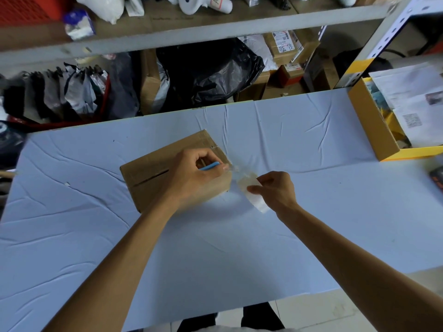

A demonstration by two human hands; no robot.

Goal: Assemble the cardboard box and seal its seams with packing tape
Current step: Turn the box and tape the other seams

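Observation:
A small brown cardboard box (153, 173) lies on the pale blue table (239, 248), its flaps folded shut with a dark centre seam showing. My left hand (194, 178) rests over the box's right end and grips a thin blue-handled cutter (209, 166). Its tip points at a strip of clear tape stretched off the box's right edge. My right hand (275, 188) is just right of the box and holds a roll of clear packing tape (253, 192), pulled taut away from the box.
An open yellow-and-brown carton (374, 125) with printed papers sits at the table's right edge. A dark device (437, 179) lies at the far right. Behind the table, shelves (167, 34) hold bags, parcels and a black plastic sack (211, 70).

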